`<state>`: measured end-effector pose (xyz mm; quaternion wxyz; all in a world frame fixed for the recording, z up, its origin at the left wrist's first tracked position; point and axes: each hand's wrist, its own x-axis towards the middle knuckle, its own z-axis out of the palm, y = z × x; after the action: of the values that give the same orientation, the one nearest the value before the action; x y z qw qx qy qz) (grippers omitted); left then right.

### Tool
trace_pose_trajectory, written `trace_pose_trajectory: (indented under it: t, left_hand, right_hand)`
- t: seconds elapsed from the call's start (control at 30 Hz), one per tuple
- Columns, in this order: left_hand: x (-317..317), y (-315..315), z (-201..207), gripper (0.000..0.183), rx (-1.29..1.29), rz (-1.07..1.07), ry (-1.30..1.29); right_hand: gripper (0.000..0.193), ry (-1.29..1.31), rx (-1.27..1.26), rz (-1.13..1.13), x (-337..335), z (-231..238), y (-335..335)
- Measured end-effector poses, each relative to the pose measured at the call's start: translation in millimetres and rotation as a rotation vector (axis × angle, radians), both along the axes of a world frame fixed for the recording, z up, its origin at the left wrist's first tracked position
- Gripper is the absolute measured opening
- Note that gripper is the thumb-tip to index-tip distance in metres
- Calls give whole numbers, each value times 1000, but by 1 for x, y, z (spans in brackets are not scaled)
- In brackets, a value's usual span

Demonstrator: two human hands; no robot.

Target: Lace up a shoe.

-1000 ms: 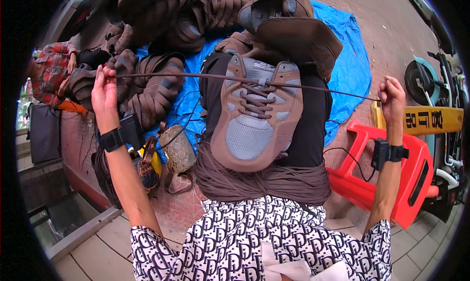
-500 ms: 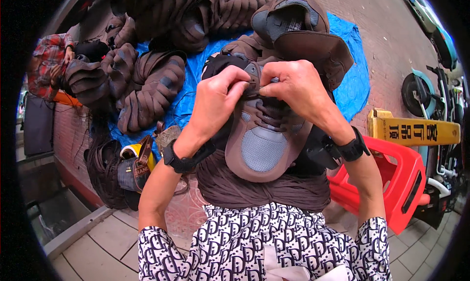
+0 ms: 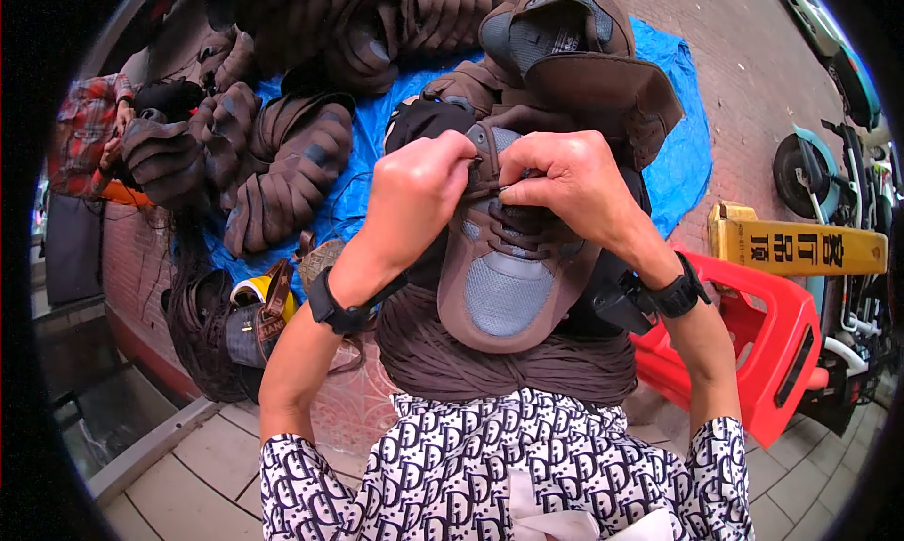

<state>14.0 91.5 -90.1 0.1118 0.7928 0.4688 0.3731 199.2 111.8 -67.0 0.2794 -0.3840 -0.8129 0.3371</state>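
A brown shoe upper (image 3: 499,291) with a grey mesh toe lies over my lap, toe towards me. Dark brown laces (image 3: 518,235) cross its lower eyelet rows. My left hand (image 3: 419,188) is closed in a pinch on a shoelace beside the left upper eyelets. On the other side of the tongue, my right hand (image 3: 570,178) pinches the lace between thumb and forefinger, its other fingers curled. The fingers partly hide the strand. Under the toe, a thick bundle of brown laces (image 3: 508,367) spreads across my lap.
Stacked brown shoe uppers (image 3: 287,174) lie on a blue tarp (image 3: 673,155); another upper (image 3: 603,89) sits just beyond my hands. A red plastic stool (image 3: 753,343) and a yellow beam-shaped box (image 3: 800,240) stand right. A person in a plaid shirt (image 3: 89,127) works far left.
My left hand has turned and shifted slightly, its fingertips now a little apart from the right hand's. The right hand has moved slightly down. The shoe upper stays nearly in place.
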Motion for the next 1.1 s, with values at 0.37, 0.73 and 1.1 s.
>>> trace_pose_trajectory:
  t: [0.37, 0.73, 1.1]
  left_hand:
    - [6, -19, 2, 36, 229, -174, 395]
    - [16, -22, 8, 12, 106, -124, 613]
    - [28, 44, 53, 25, -1268, -103, 532]
  right_hand:
    - [16, 174, 89, 163, 9, -15, -15]
    - [16, 109, 323, 124, 5, -27, -20]
    - [10, 195, 165, -194, 49, -31, -6]
